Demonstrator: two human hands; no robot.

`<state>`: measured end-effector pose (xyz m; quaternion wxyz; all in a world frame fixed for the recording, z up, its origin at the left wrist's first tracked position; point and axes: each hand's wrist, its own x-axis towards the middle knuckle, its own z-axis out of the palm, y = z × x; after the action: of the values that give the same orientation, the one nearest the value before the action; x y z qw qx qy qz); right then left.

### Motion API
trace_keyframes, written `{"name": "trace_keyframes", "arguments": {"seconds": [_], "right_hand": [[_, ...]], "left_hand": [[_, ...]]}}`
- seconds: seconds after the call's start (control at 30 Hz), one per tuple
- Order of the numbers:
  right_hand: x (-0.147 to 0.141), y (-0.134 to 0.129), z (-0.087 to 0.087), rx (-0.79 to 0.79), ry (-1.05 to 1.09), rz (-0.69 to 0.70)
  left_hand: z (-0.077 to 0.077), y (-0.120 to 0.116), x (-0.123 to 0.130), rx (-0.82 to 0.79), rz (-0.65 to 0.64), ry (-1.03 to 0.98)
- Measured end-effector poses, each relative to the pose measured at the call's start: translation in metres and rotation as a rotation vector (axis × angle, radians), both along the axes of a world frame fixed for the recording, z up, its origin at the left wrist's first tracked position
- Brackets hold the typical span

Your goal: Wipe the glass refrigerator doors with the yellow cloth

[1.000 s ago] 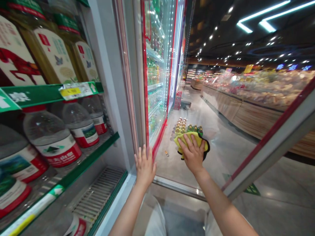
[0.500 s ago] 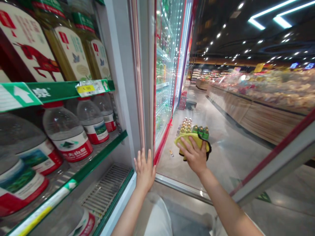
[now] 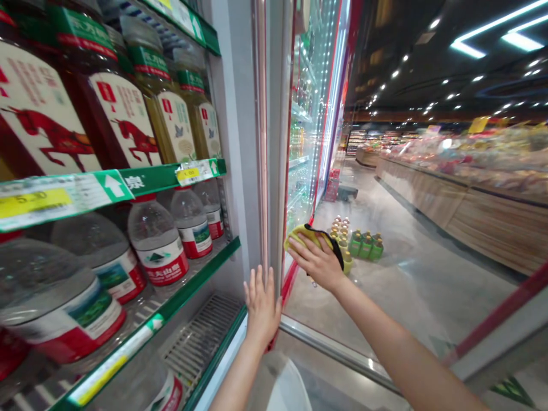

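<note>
Left hand (image 3: pixel 262 308) open, gripping nothing, by the frame (image 3: pixel 276 171); at its one o'clock, right hand (image 3: pixel 320 264) spreads flat, pressing a yellow cloth (image 3: pixel 298 233) to the glass (image 3: pixel 398 311)!

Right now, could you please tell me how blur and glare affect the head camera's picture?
Head view: goods on the wooden display at right are smeared; ceiling light strips glare against the dark ceiling; the floor shows a soft sheen; the left hand, right hand and yellow cloth look clearer.
</note>
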<state>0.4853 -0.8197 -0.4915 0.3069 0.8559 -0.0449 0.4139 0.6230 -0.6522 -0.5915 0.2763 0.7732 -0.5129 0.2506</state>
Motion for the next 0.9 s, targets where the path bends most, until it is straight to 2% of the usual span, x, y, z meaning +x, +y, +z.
{"name": "trace_keyframes", "arguments": {"seconds": [0.13,0.2,0.27,0.33,0.4,0.5,0.63,0.77,0.83,0.9], "right_hand": [[0.033,-0.012,0.088,-0.004,-0.231,0.038],[0.051,-0.016,0.124,0.011,-0.281,0.088],[0.063,-0.017,0.142,0.038,-0.293,0.093],[0.067,-0.016,0.142,0.06,-0.273,0.065],[0.065,-0.014,0.126,0.07,-0.213,0.043],[0.057,-0.01,0.085,0.078,-0.099,0.03],[0.055,-0.002,0.022,0.115,-0.003,0.034],[0.06,0.009,-0.05,0.169,0.042,0.051],[0.054,0.011,-0.085,0.153,0.095,0.077],[0.042,0.01,-0.11,0.088,0.175,0.142]], "left_hand": [[0.005,-0.002,0.001,-0.015,0.012,-0.008],[0.008,-0.003,0.001,-0.032,0.018,-0.022],[0.011,-0.005,0.002,-0.044,0.018,-0.024],[0.014,-0.005,0.001,-0.042,0.017,-0.007],[0.016,-0.006,0.001,-0.018,0.012,0.018],[0.015,-0.006,-0.001,0.027,0.012,0.043],[0.007,-0.005,-0.005,0.008,0.103,0.054],[0.0,0.001,-0.008,-0.004,0.174,0.063],[-0.002,0.005,-0.009,0.004,0.179,0.068],[-0.002,0.01,-0.008,0.011,0.164,0.066]]}}
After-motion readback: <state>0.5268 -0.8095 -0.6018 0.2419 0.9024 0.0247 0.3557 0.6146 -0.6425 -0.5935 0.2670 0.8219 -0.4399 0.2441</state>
